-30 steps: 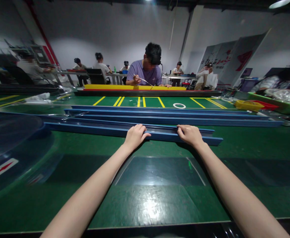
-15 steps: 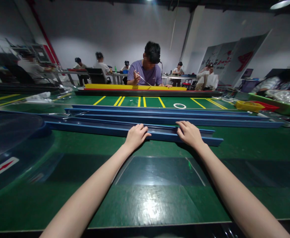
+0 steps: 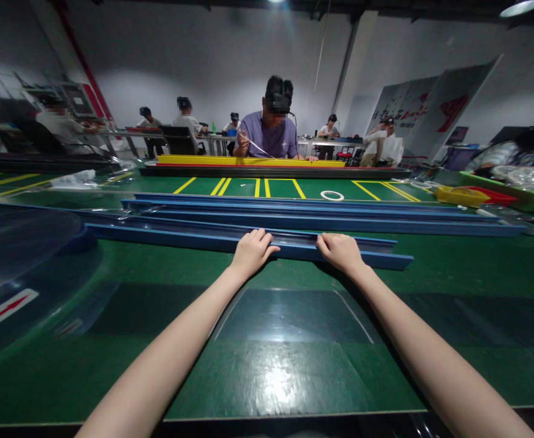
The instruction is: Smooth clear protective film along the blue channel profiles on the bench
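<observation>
A long blue channel-shaped profile lies across the table in front of me, its open groove facing up. My left hand is closed around its near wall, fingers inside the groove and thumb on the near side. Farther right on the same profile, my right hand has its fingers curled over the near wall. Its fingertips are partly hidden. Between the hands the groove stays visible. Just behind lie more blue profiles, roughly parallel to this one.
Clear plastic sheeting bulges at the left, bearing a red-arrow label. A white ring lies on the green table. Opposite, a person works at a yellow profile. A yellow tray stands right.
My right hand has shifted slightly left along the blue profile, and its extended fingers have curled in. My left hand stays on the profile.
</observation>
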The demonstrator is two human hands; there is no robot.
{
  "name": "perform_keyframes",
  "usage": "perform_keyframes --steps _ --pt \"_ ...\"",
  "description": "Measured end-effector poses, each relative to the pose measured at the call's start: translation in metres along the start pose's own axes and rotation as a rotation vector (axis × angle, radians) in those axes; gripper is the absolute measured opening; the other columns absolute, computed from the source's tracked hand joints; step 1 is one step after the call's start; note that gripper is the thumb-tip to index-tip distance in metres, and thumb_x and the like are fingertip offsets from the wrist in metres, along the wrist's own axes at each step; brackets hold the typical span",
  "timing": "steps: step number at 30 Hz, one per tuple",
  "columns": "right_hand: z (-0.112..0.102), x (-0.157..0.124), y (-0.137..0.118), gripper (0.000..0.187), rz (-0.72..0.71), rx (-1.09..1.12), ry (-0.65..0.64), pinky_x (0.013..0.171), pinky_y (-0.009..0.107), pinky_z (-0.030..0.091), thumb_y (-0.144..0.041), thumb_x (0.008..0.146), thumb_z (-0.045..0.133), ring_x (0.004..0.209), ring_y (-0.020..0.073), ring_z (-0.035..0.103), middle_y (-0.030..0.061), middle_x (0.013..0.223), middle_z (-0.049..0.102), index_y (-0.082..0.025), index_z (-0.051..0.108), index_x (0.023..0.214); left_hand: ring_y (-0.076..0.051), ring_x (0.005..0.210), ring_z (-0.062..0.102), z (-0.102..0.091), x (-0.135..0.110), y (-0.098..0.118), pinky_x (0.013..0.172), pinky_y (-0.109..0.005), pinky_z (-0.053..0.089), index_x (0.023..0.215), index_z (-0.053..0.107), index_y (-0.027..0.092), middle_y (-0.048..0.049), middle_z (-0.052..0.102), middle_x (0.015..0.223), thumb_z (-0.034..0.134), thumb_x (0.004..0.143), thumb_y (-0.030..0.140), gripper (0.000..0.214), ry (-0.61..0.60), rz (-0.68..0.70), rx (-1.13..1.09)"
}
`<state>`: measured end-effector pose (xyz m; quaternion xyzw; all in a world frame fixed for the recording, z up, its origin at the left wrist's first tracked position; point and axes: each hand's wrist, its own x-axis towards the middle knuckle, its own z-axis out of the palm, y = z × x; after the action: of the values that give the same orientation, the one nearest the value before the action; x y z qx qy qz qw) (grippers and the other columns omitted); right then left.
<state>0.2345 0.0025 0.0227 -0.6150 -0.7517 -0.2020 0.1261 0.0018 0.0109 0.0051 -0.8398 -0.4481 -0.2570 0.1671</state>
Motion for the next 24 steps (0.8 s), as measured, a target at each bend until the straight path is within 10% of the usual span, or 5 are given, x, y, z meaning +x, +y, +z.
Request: perform_keyframes --steps 24 --pt "-0.0074 0.005 0.0003 0.051 0.023 -0.028 -0.156 0.054 0.024 0.032 -0.036 0.087 0.023 0.066 0.0181 0.062 0.0097 0.073 0.068 -0.018 0.068 0.072 -0.017 0.079 0.051 -0.0016 0.0018 0.0008 0.067 -0.027 0.035 0.08 0.053 0.018 -0.003 0.057 0.081 0.045 0.082 0.046 0.03 0.001 -0.035 0.017"
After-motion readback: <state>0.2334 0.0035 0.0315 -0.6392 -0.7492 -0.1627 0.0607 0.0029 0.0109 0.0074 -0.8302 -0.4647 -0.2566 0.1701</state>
